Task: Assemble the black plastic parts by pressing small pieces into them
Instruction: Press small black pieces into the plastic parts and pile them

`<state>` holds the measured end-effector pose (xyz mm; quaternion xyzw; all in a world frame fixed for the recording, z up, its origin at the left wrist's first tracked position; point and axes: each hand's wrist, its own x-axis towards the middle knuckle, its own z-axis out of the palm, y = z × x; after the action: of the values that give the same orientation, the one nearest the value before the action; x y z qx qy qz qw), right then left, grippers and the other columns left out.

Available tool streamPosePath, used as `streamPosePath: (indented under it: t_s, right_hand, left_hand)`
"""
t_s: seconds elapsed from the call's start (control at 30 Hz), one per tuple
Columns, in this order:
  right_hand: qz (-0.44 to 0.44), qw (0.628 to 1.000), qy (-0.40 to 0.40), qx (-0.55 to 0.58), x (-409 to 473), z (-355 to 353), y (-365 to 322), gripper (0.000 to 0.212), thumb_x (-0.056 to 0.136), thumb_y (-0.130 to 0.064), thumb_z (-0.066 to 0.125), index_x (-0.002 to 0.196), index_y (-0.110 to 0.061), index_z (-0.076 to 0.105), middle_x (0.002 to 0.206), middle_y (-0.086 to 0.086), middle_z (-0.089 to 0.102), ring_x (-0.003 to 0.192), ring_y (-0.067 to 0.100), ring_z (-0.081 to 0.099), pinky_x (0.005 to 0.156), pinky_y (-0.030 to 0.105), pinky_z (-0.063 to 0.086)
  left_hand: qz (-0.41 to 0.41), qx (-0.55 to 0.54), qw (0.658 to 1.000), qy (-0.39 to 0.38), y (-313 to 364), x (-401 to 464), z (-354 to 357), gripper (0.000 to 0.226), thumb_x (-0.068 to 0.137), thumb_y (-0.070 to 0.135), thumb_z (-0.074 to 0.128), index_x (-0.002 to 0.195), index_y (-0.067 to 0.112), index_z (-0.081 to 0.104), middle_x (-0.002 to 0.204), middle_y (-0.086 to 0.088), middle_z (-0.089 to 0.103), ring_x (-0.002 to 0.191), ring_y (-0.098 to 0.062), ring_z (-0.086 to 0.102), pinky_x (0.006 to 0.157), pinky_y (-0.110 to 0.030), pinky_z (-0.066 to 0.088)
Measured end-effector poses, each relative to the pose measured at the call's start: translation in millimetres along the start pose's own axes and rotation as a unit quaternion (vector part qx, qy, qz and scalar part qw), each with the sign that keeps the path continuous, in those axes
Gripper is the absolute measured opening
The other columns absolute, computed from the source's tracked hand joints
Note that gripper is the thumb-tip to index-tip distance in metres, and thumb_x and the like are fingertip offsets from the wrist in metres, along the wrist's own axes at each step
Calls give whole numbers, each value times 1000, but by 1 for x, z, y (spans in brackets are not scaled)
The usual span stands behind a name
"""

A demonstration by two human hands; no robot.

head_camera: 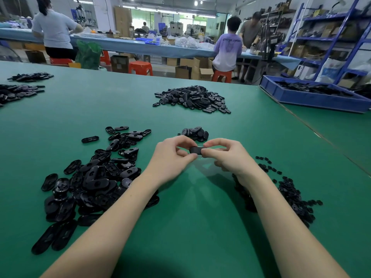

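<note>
We pinch one oblong black plastic part [195, 150] between our left hand [174, 157] and right hand [226, 155], its long axis running hand to hand.

Both hands [197, 154] pinch black part [195, 150].

Purple shirt [227, 49] on a seated person reads "CHINA", remainder unclear.

black oval part [195, 150] (pinched, midair)
</note>
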<state>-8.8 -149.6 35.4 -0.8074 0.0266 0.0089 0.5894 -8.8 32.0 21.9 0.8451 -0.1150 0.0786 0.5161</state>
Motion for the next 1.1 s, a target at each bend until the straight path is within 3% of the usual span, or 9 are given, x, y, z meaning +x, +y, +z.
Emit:
streamPosePath:
  t_s: [0.13,0.27,0.4,0.67,0.73,0.83,0.93,1.0,1.1]
  right_hand:
    - [17,999,9,-42,0,-2,0,13,87,-34,76,94,-24,73,81,-11,78,46,3,49,47,15,38]
    - [3,999,19,-39,1,-4,0,9,91,-32,73,89,-24,75,80,-13,78,45,3,48,43,11,37]
    - [-12,999,33,-13,-1,-6,-1,12,92,-28,70,82,-24,76,76,-14,76,45,-1,46,43,9,36]
    - [-13,1000,28,-5,-1,-9,-1,11,93,-28,70,85,-24,76,77,-14,76,45,-2,47,44,9,37]
    - [-14,1000,26,-5,-1,-9,-2,11,93,-28,70,85,-23,76,76,-13,76,45,-2,47,43,9,36]
    - [-16,1000,20,-5,-2,-8,-3,11,93,-27,70,85,-23,75,75,-13,76,45,-2,47,44,9,36]
    - [-15,1000,17,-10,-4,-8,-5,11,94,-27,70,85,-23,75,76,-12,76,44,0,46,44,8,37]
    - [-15,1000,14,-18,-5,-8,-6,11,94,-28,70,85,-24,75,76,-13,76,45,1,46,44,8,37]
    - [-14,999,2,-35,-6,-6,-7,10,94,-29,70,87,-24,75,76,-13,76,47,3,45,44,10,37]
  left_hand:
    - [16,117,993,11,-8,7,-4,13,81,23,80,93,26,78,87,15,73,66,-2,62,63,-1,40]
    - [-49,85,989,111,-15,36,-5,15,78,33,82,92,27,78,76,17,68,70,10,61,65,1,37]
    - [-121,87,976,157,-14,75,4,27,75,53,78,89,31,76,85,17,72,95,-9,67,87,-28,52]
    - [-200,97,959,174,-25,102,30,32,71,65,74,75,33,71,93,13,72,95,-17,67,75,-27,42]
    - [-200,106,960,165,-23,103,30,34,69,68,74,73,34,69,95,13,73,96,-17,67,75,-28,43]
    - [-190,94,967,143,-22,102,28,41,68,71,72,86,34,71,94,15,70,97,-16,65,80,-29,47]
    - [-151,64,979,121,-21,96,22,38,82,64,66,97,30,71,92,14,66,100,-16,62,88,-30,50]
    - [-130,21,987,87,-16,87,13,36,93,57,57,98,25,71,99,6,69,95,-17,63,83,-29,49]
    - [-130,-47,990,-1,-4,63,-12,38,99,52,50,96,22,73,103,3,71,72,-11,61,62,-25,46]
